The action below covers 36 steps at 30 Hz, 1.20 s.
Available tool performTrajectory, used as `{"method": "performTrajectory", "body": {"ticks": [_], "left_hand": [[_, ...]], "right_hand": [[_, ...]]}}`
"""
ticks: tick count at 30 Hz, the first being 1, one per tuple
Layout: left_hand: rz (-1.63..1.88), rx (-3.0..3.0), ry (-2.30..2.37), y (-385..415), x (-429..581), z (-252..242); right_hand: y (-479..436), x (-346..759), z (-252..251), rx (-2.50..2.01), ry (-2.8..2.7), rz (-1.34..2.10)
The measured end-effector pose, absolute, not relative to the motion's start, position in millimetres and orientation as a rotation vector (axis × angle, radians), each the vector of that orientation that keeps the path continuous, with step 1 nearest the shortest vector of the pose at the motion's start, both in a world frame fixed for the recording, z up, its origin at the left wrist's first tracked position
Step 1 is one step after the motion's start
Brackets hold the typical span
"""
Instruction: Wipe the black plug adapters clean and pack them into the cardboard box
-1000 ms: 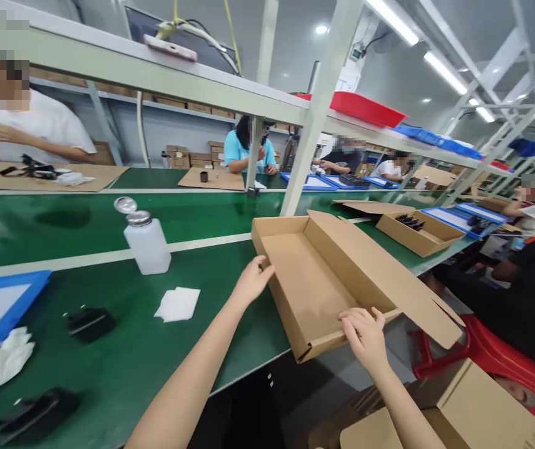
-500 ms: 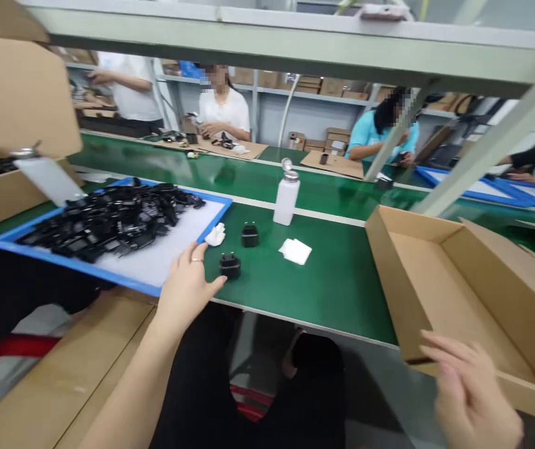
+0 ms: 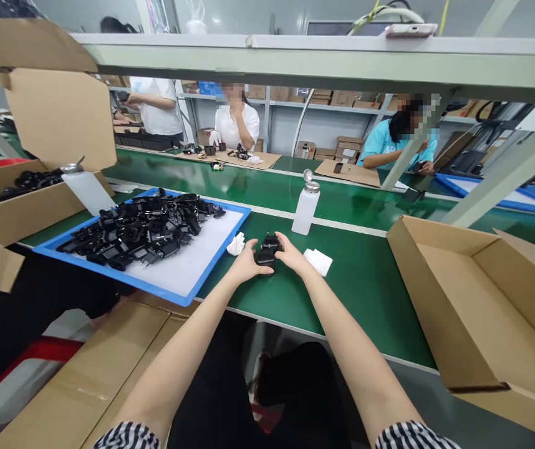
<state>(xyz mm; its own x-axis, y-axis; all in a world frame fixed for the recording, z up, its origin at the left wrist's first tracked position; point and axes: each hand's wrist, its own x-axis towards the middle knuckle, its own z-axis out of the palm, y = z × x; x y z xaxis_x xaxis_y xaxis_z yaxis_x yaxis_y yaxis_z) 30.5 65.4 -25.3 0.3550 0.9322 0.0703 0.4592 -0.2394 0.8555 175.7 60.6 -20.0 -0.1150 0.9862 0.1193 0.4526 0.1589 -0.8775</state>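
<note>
Both hands meet over the green bench top, around two black two-pin plug adapters. My left hand (image 3: 247, 264) has its thumb and fingers around the nearer plug adapter (image 3: 264, 257). From the other side my right hand (image 3: 290, 254) grips the farther plug adapter (image 3: 270, 240) with thumb and fingertips. The two adapters are close together, pins upward. Just left of my left hand lies a crumpled white tissue (image 3: 236, 244). A folded white cloth (image 3: 318, 262) rests beside my right wrist. Behind the hands stands a white pump bottle (image 3: 305, 209), its lid flipped up.
At left, a blue-rimmed tray (image 3: 186, 298) holds a heap of black plug adapters (image 3: 141, 227). Behind it are a second bottle (image 3: 88, 190) and an open carton (image 3: 38, 215). An open cardboard box (image 3: 424, 299) stands at right. A shelf beam (image 3: 295, 62) crosses overhead; people sit opposite.
My right hand has moved from the cardboard box to the plug adapters and gripped one. My left hand has closed around the other. The adapters are closer together, and the view has shifted.
</note>
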Motion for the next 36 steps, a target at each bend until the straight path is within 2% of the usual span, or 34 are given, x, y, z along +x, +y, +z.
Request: {"method": "performTrajectory", "body": {"ticks": [4, 7, 12, 17, 24, 27, 29, 30, 36], "left_hand": [[0.660, 1.962, 1.110, 83, 36, -16], [0.589, 2.053, 1.051, 76, 43, -14], [0.602, 2.161, 0.938, 40, 73, -3], [0.457, 2.198, 0.674, -4, 120, 36], [0.568, 2.174, -0.062, -54, 223, 88], [0.500, 2.166, -0.191, -67, 283, 92], [0.398, 2.206, -0.247, -74, 323, 89], [0.334, 2.241, -0.288, -78, 342, 86], [-0.037, 2.376, -0.513, -108, 429, 61]], "right_hand": [[65, 184, -10, -1.206, -1.864, 1.061], [45, 192, 3, -1.152, -1.980, 1.057], [-11, 209, 27, -1.358, -1.955, 0.690], [-88, 242, 65, -1.636, -1.993, 0.216], [-193, 299, 119, -1.789, -1.518, 0.035], [-247, 335, 108, -2.032, -1.024, -0.095], [-282, 363, 83, -2.177, -0.434, -0.215], [-296, 377, 67, -2.198, -0.324, -0.179], [-313, 426, -15, -2.059, -0.429, -0.060]]}}
